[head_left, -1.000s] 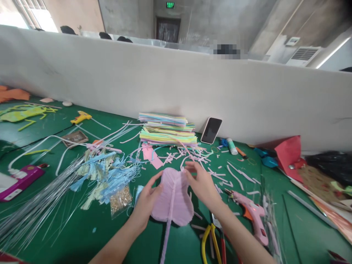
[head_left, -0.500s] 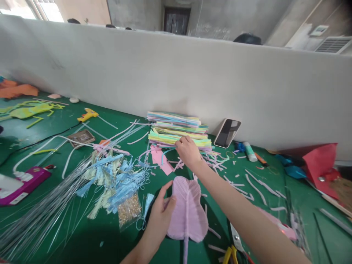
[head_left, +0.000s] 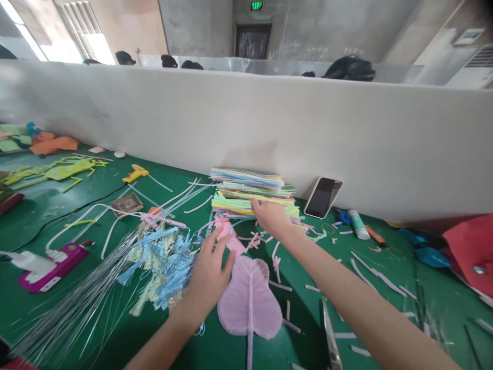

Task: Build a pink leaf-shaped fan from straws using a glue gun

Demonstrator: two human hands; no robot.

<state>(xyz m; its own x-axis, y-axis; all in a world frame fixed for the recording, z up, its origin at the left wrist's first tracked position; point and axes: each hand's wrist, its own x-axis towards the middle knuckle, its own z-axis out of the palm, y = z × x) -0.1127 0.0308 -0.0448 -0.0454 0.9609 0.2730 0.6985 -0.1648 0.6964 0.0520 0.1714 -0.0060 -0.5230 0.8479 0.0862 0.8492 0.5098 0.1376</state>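
- A white partition runs across the far edge of the work surface.
- The green table lies in front of it and bears everything else.
- A bundle of thin silvery wires slants over its left part, beside a heap of pale blue and cream tassels.
- A stack of fuzzy strips in mixed pastel colours lies near the partition's foot.
- The lilac leaf-shaped piece lies flat on the table, nearest the person, its stem pointing down towards them; neither hand is on it.
- The right hand reaches to the front of the stack, thumb and fingertips at the strips; the fingers hide the contact, so I cannot tell whether they have closed on one.
- The left hand is loosely open, fingers spread, just beside the leaf's upper left edge.
- A phone leans against the partition, right of the stack.
- A pink paper piece lies just beyond the left fingertips.
- Short lilac offcuts lie scattered right of the leaf.
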